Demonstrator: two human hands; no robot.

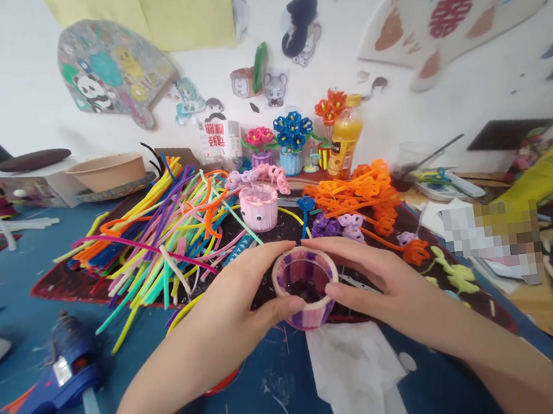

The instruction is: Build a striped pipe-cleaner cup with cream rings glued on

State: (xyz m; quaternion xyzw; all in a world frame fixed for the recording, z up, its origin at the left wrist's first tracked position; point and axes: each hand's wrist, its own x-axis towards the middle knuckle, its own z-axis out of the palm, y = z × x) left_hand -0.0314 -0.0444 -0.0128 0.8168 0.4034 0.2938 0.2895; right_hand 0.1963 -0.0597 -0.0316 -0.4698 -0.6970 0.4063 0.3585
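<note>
Between both hands is a small round pot [311, 317] covered in pink and purple pipe cleaners, with a pale rim and its opening facing up toward me. My left hand [246, 291] grips its left side, thumb on the near rim and fingers round the far edge. On the right side my right hand [372, 272] does the same, its thumb at the rim. Just behind stands a finished-looking pink pot [259, 210] with eyes and lilac and pink loops on top. A white tissue [354, 372] lies in front of the held pot.
Loose pipe cleaners [158, 228] are heaped at left, orange pipe-cleaner flowers [355, 194] at right. A blue glue gun [70, 373] lies at front left. An orange drink bottle [346, 138] and blue flowers in a pot [292, 139] stand by the wall.
</note>
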